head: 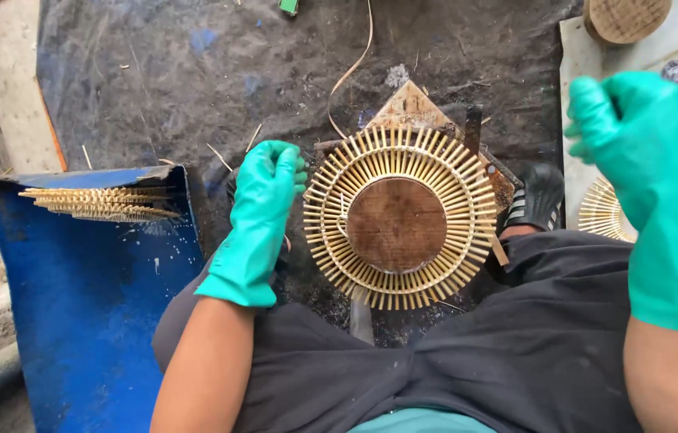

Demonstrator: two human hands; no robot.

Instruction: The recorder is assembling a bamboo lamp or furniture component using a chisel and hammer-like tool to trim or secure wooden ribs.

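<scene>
Blue bin (90, 321) holds bamboo sticks (98, 204); left hand (268, 180) curled empty beside round frame (400, 216), right hand (635, 136) raised, grip unclear

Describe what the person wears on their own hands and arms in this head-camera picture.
Both the left hand and the right hand wear smooth green rubber gloves with cuffs reaching past the wrist. Above the cuffs the forearms are bare, with no sleeves, watch or markings visible.

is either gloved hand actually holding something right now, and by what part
Nothing is clearly held. The left hand rests fingers-down beside the left rim of the round bamboo-stick frame; whether it grips anything cannot be told. The right hand is raised, apparently empty.
</scene>
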